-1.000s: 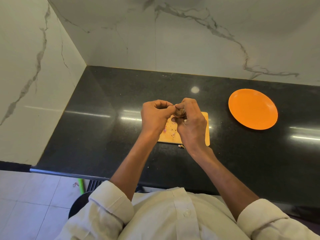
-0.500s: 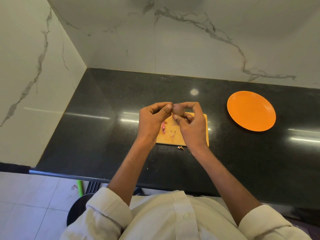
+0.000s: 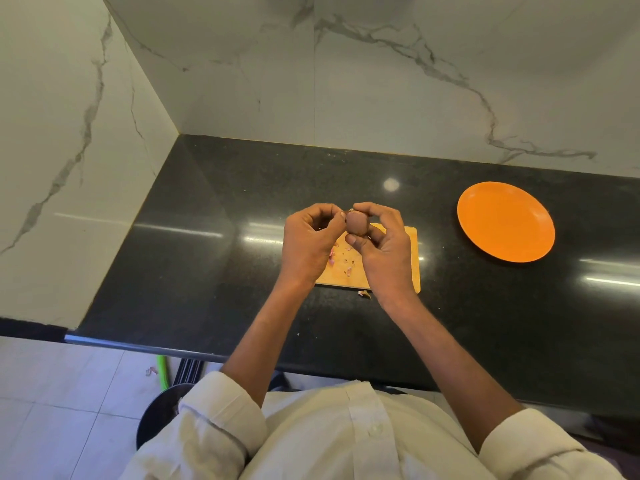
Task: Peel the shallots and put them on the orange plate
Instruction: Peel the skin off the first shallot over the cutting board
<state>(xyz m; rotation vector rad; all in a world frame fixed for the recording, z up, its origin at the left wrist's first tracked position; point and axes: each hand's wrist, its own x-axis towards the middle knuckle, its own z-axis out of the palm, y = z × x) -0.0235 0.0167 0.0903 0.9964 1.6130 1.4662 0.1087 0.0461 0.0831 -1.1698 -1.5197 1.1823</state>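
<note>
while the right hand (image 3: 382, 251) pinches the shallot (image 3: 355, 224) above the cutting board (image 3: 412, 258), left hand (image 3: 306, 242) fingers (image 3: 337, 221) pinch at its tip; the orange plate (image 3: 505, 221) sits on the worktop (image 3: 207, 271), well apart.

right hand (image 3: 382, 251) holds shallot (image 3: 356, 223) | left hand (image 3: 308, 242) fingers pinch its tip | orange plate (image 3: 505, 221) apart

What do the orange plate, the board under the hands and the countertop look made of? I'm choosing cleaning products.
Orange plate: probably plastic or melamine, with even, saturated colour and a soft satin sheen.
Board: seems to be wood or bamboo, pale tan and matte, with faint grain.
Countertop: looks like polished black granite or similar stone, finely speckled, with mirror-like reflections of the lights.
</note>
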